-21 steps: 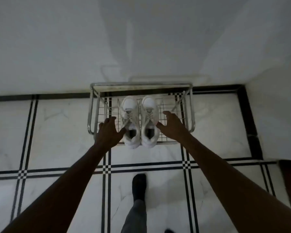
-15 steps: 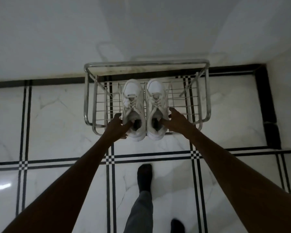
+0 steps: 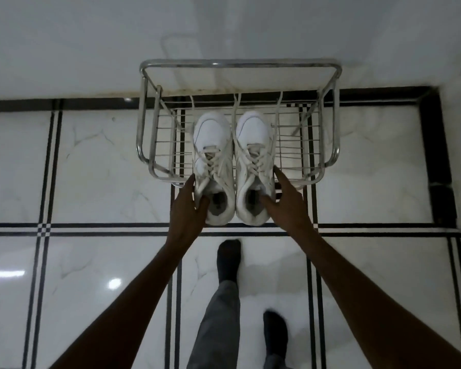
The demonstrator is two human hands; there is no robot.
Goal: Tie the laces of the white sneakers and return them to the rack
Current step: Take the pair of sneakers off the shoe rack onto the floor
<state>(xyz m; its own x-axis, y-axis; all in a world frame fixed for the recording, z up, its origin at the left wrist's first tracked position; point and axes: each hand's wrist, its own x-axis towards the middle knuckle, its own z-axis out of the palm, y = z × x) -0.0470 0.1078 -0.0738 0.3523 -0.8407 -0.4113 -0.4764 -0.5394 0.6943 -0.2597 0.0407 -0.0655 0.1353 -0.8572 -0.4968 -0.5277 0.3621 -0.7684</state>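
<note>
We hold one sneaker in each hand. Our left hand (image 3: 188, 209) pinches the collar of the left sneaker (image 3: 214, 166): the thumb lies over the rim at the opening, and the fingers (image 3: 189, 183) press along the outer side. Our right hand (image 3: 284, 202) does the same on the right sneaker (image 3: 254, 166), with the thumb hooked into the opening and the index finger stretched along the outer side, toward 12 o'clock. Both hands are closed on the shoes, not spread.

The two sneakers stand side by side, touching along their inner sides, toes toward 12 o'clock and heels toward 6 o'clock. Their front halves are over the wire shelf of the rack (image 3: 144, 123), and the heels stick out past its front bar, over the floor (image 3: 104, 169). We cannot tell if the soles rest on the wires or are lifted a little. The laces (image 3: 252, 155) are crossed through the eyelets (no bow is visible), and loose ends run forward past the toes toward the back of the rack.

The rack is of shiny metal tube and stands against the wall (image 3: 91, 49) at 12 o'clock. The floor is white marble tile with black lines. At 6 o'clock from the sneakers we see our legs in grey trousers (image 3: 218, 315) and dark socks (image 3: 228, 259), one foot set forward, just behind the heels.
</note>
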